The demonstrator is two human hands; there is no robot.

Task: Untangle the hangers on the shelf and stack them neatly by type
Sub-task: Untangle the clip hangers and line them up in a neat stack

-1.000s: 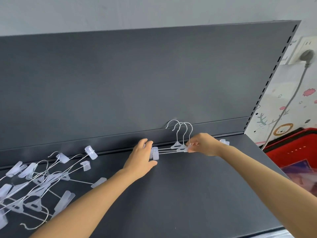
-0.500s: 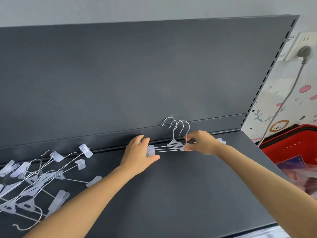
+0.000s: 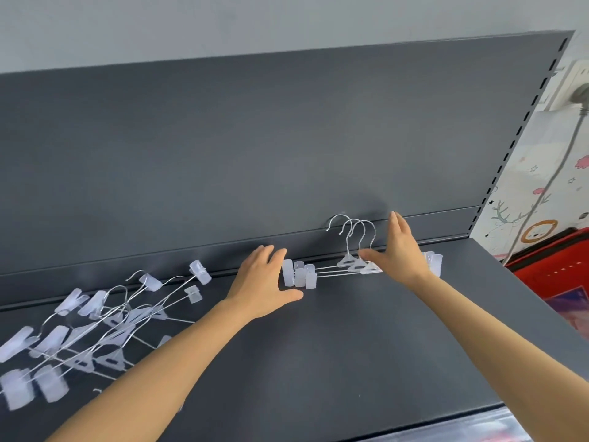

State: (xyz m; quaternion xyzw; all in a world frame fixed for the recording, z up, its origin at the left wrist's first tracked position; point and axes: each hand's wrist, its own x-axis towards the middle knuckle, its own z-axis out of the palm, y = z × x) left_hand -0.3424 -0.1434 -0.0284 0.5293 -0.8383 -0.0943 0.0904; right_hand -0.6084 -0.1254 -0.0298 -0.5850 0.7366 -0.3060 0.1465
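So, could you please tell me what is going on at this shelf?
A person is sorting clip hangers on a dark shelf. A stack of three lies aligned along the back, with the hooks together. The left hand is open at the stack's left clips. The right hand is open over the middle, with the thumb by the necks. Neither hand grips anything. A tangled pile lies at the far left, not yet sorted.
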